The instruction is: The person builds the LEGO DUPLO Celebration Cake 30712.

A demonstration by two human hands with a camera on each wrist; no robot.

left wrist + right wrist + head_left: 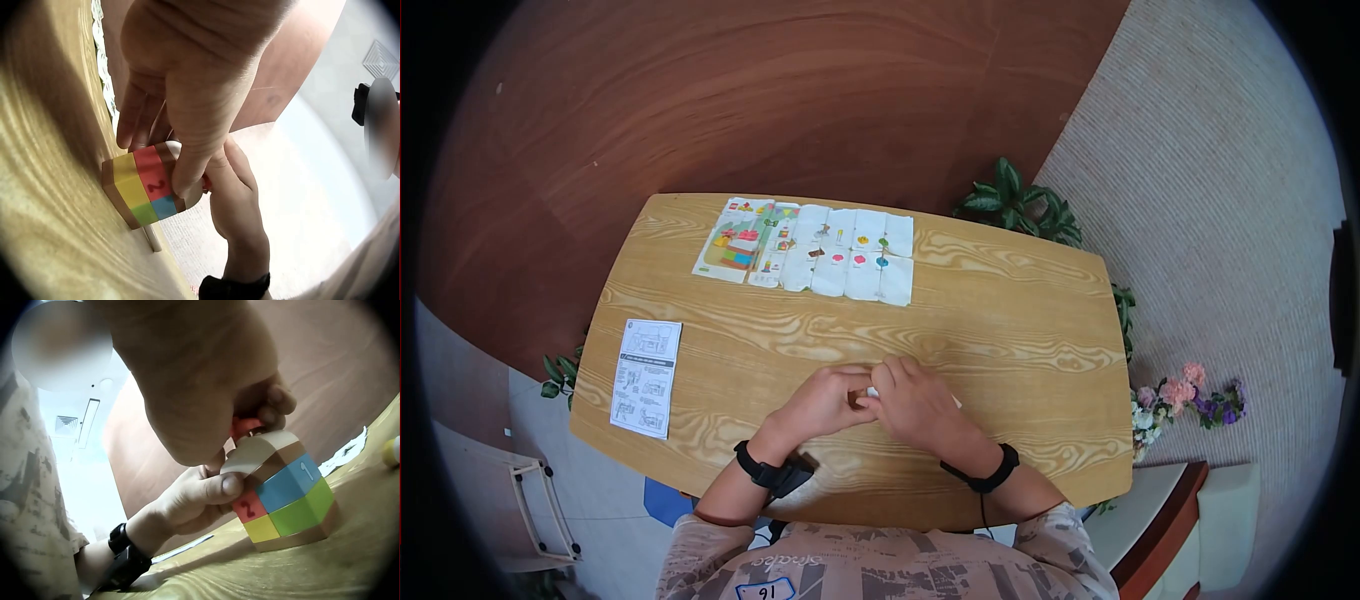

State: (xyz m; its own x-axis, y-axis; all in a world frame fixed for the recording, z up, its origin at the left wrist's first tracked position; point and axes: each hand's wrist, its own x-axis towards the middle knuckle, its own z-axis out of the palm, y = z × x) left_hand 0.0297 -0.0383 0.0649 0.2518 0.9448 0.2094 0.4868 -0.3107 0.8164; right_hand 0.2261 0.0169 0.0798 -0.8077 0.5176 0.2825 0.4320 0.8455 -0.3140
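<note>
A stack of coloured blocks (140,187) (289,503) stands on the table, with yellow, green, red and blue faces, brown layers and a cream top; numbers 1 and 2 show in the right wrist view. My left hand (825,403) (200,81) (187,501) grips its upper part from the side, thumb against it. Above the cream top, my right hand (922,402) (236,203) (187,381) has its fingers curled round a small red piece (245,427). In the head view the hands hide most of the stack.
An unfolded picture sheet (830,250) lies at the table's far side, a printed instruction page (646,380) at the left. A yellow-and-white object (392,452) is beyond the stack. Plants and flowers (1180,392) stand beside the table (1020,310).
</note>
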